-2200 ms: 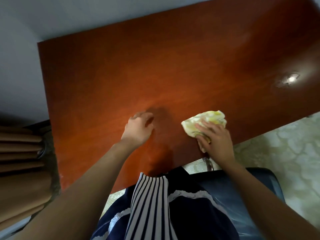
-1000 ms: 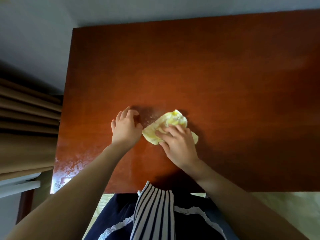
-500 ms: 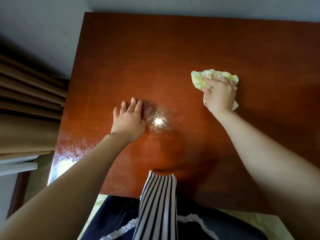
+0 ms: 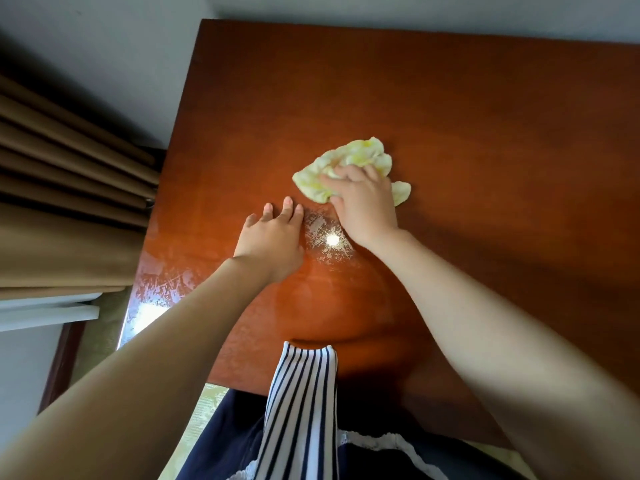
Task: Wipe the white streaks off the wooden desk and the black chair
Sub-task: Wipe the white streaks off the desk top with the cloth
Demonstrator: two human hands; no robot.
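Your picture is warm and fairly bright. A small white glare spot [image 4: 332, 240] shines on the desk [image 4: 450, 109] near the middle, and a bigger shiny patch [image 4: 152, 301] glows at 8 o'clock. A soft dark shadow [image 4: 375, 370] lies toward 6 o'clock, and the 3 o'clock side is dim. The cloth [image 4: 360, 155] looks sharp. Your arms [image 4: 138, 393] look big and blurry at 5 and 7 o'clock.

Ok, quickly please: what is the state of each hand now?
Left hand: open, fingers straight, resting on the wooden desk.
Right hand: fingers curled on the yellow cloth, pressing it to the desk.
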